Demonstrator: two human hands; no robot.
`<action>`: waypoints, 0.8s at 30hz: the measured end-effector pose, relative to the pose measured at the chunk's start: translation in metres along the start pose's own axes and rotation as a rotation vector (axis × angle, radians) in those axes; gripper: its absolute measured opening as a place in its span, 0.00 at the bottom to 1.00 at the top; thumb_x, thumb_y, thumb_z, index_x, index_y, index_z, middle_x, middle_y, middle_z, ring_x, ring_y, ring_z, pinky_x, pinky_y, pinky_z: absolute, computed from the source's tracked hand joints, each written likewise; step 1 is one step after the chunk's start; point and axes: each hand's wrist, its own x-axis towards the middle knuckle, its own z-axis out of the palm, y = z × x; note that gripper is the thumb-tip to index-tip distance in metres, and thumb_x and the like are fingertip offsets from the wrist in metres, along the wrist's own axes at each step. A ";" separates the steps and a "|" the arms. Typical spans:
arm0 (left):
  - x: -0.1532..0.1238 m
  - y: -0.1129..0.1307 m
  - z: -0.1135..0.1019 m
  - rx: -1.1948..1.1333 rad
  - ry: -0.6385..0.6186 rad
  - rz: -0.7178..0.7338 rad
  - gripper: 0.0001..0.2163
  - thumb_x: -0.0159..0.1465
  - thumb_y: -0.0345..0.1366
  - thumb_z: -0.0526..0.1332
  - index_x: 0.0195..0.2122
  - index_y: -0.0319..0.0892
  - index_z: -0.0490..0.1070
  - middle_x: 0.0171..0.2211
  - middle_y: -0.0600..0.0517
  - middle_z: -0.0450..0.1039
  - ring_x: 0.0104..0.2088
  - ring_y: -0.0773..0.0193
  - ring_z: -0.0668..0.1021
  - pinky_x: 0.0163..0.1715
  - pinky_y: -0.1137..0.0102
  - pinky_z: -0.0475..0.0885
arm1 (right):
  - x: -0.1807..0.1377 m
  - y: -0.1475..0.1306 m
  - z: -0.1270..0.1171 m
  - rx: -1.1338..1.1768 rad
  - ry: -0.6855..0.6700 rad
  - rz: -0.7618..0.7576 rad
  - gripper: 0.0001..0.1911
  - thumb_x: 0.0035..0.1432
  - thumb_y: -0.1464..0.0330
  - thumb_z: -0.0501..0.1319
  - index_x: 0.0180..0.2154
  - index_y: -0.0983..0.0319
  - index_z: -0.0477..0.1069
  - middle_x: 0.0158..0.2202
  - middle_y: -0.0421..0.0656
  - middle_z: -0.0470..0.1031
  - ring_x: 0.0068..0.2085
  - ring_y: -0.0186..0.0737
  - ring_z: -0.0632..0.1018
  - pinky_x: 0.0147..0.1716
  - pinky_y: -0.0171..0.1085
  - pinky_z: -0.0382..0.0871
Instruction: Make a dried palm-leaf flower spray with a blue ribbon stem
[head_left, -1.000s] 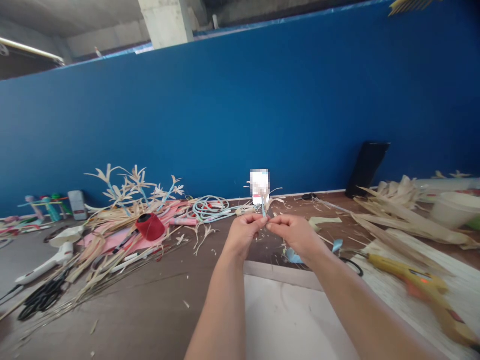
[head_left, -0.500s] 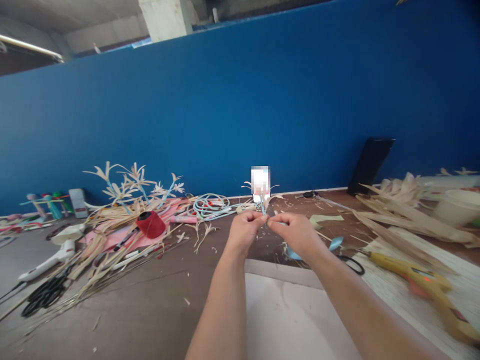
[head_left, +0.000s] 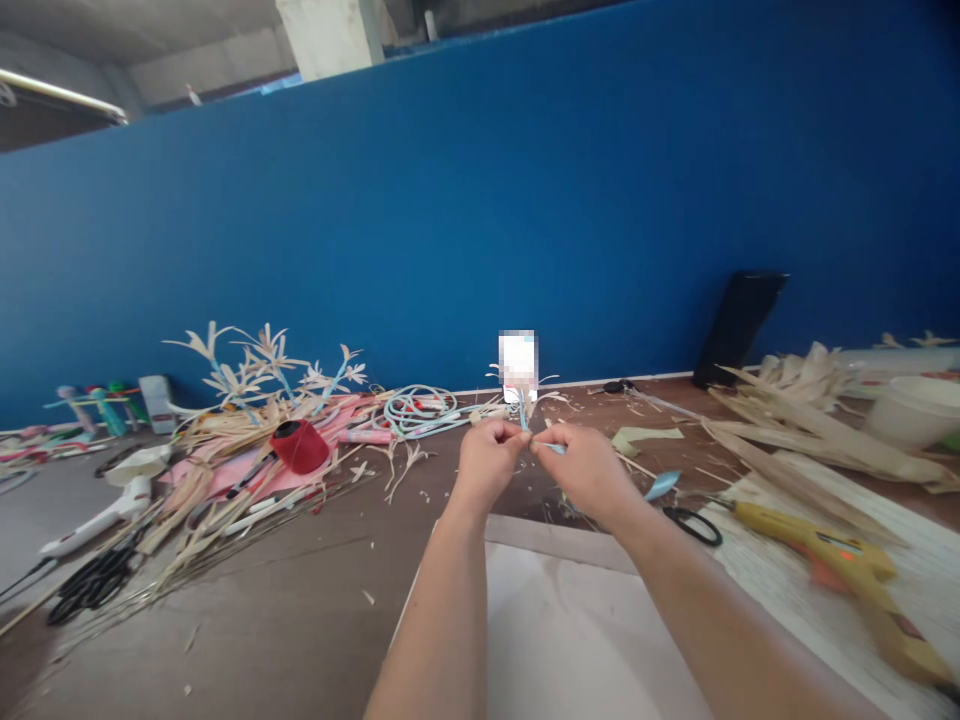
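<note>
My left hand (head_left: 487,462) is closed in a pinch on the light-blue stem of a pale husk-like flower (head_left: 523,408), held upright with its thin petals spread at the top. Close beside it, my right hand (head_left: 589,468) pinches a light-blue strip (head_left: 555,448) near the stem's lower part. The fingertips of both hands nearly meet, and they partly hide where strip and stem join. Another light-blue piece (head_left: 662,486) shows just right of my right wrist. Behind the flower stands a white phone-like screen (head_left: 517,355), its picture blurred out.
Finished-looking husk flowers (head_left: 277,360), a red thread cone (head_left: 301,447) and a white corded tool (head_left: 97,530) lie left. To the right are black-handled scissors (head_left: 694,526), a yellow glue gun (head_left: 817,540), dried husks (head_left: 810,430) and a white cup (head_left: 915,410). A blue partition (head_left: 480,220) rises behind.
Both hands stay together at the flower stem. My right fingers have shifted slightly, and more of the blue strip shows above them. Less blue shows beneath my right hand.
</note>
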 end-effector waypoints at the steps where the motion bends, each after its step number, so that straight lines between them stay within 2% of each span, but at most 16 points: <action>1: 0.000 0.000 0.000 0.008 0.004 0.001 0.08 0.49 0.40 0.61 0.23 0.39 0.72 0.16 0.56 0.63 0.19 0.71 0.64 0.22 0.74 0.58 | 0.000 0.001 0.001 -0.007 0.004 -0.005 0.12 0.48 0.63 0.55 0.28 0.60 0.75 0.25 0.41 0.75 0.27 0.37 0.71 0.25 0.33 0.58; 11: 0.002 -0.005 0.001 -0.037 -0.015 -0.069 0.11 0.48 0.41 0.61 0.25 0.38 0.71 0.18 0.56 0.64 0.19 0.72 0.63 0.21 0.75 0.57 | 0.001 0.007 0.008 0.046 0.061 0.030 0.10 0.47 0.62 0.56 0.25 0.59 0.73 0.20 0.38 0.71 0.22 0.34 0.67 0.24 0.33 0.56; 17: 0.002 -0.009 0.001 -0.121 -0.063 -0.091 0.12 0.48 0.43 0.62 0.25 0.38 0.70 0.19 0.56 0.62 0.19 0.73 0.62 0.20 0.75 0.56 | 0.003 0.006 0.003 0.191 -0.015 0.099 0.11 0.44 0.61 0.58 0.23 0.62 0.71 0.18 0.36 0.67 0.20 0.31 0.63 0.21 0.32 0.54; 24: 0.004 -0.014 0.004 -0.185 -0.111 -0.100 0.11 0.49 0.42 0.62 0.28 0.38 0.70 0.22 0.55 0.67 0.21 0.72 0.67 0.23 0.75 0.62 | 0.007 0.014 0.001 0.275 -0.062 0.110 0.13 0.46 0.60 0.57 0.22 0.63 0.70 0.17 0.36 0.63 0.21 0.31 0.61 0.21 0.32 0.54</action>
